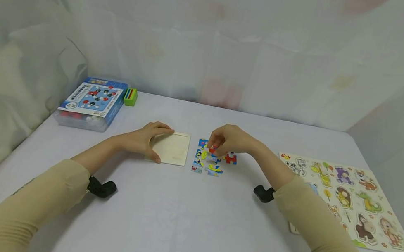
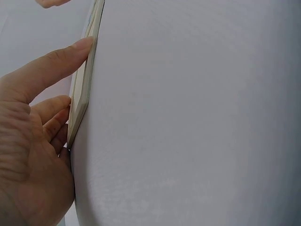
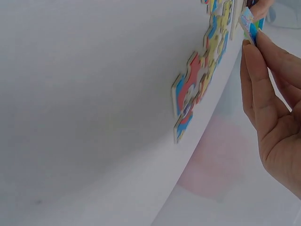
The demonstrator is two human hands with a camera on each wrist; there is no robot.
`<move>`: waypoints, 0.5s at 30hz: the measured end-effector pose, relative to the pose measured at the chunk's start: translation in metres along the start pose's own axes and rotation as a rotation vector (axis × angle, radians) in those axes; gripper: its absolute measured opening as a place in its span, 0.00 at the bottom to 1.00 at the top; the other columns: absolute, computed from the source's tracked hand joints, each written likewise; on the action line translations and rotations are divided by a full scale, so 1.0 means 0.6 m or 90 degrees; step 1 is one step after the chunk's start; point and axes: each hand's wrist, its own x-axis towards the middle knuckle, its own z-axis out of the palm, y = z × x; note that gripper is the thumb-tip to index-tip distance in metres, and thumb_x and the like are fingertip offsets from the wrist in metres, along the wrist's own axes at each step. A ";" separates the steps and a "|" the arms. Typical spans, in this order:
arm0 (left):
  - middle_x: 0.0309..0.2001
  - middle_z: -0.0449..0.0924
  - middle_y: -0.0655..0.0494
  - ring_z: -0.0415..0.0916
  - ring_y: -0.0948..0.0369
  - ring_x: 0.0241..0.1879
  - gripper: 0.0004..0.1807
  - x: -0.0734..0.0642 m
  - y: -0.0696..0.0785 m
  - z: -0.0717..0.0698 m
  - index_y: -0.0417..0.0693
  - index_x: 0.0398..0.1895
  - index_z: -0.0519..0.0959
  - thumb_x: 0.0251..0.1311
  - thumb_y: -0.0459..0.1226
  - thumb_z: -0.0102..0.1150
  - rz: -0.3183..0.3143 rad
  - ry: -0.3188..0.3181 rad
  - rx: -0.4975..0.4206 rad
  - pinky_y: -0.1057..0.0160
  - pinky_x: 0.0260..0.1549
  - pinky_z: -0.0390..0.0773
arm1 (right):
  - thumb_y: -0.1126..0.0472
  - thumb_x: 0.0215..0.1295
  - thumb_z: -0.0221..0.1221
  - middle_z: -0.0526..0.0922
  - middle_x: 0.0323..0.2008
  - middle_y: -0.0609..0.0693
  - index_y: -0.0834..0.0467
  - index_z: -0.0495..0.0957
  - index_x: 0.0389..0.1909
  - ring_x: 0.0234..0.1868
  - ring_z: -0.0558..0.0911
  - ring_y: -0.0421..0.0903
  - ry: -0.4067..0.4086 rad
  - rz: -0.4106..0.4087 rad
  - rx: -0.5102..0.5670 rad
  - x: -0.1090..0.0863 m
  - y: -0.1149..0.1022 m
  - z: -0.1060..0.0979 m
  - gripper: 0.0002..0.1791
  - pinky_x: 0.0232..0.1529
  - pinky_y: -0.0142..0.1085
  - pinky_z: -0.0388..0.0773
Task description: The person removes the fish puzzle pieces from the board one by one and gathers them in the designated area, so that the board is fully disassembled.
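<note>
My left hand grips a shallow square wooden puzzle tray, thumb at the near edge and fingers toward the far edge. In the left wrist view the thumb presses on the rim of the tray. My right hand pinches a small jigsaw piece between thumb and fingertips, raised above the table. Under and around that hand lie several colourful jigsaw pieces, partly hidden by it, just right of the tray. A red and blue piece shows clearly in the right wrist view.
A clear plastic box with a blue molecule-picture cover stands at the back left, beside a small green block-like item. At the right lies a large animal puzzle board, partly beneath the right sleeve. Fabric curtains enclose the white table.
</note>
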 end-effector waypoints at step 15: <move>0.76 0.48 0.47 0.42 0.45 0.75 0.56 0.000 0.000 -0.001 0.51 0.76 0.58 0.43 0.48 0.78 -0.003 -0.003 0.002 0.36 0.71 0.53 | 0.67 0.56 0.67 0.81 0.31 0.49 0.53 0.83 0.37 0.30 0.81 0.44 -0.028 0.030 0.041 -0.047 0.034 -0.004 0.08 0.38 0.35 0.83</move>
